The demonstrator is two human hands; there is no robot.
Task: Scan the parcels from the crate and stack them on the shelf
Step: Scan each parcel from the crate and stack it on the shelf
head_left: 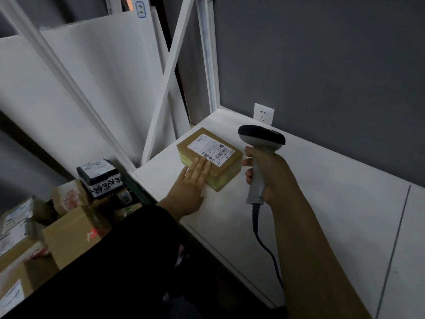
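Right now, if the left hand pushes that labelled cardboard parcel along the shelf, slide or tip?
The cardboard parcel lies flat and low, so it likely slides. The white shelf looks smooth. Its squared edges suggest it is probably stiff.

The left hand (pixel 192 180) reaches forward from a dark sleeve, palm down, fingers straight and together. The right hand (pixel 264 171), forearm bare, is curled in a tight grip, knuckles leftward.
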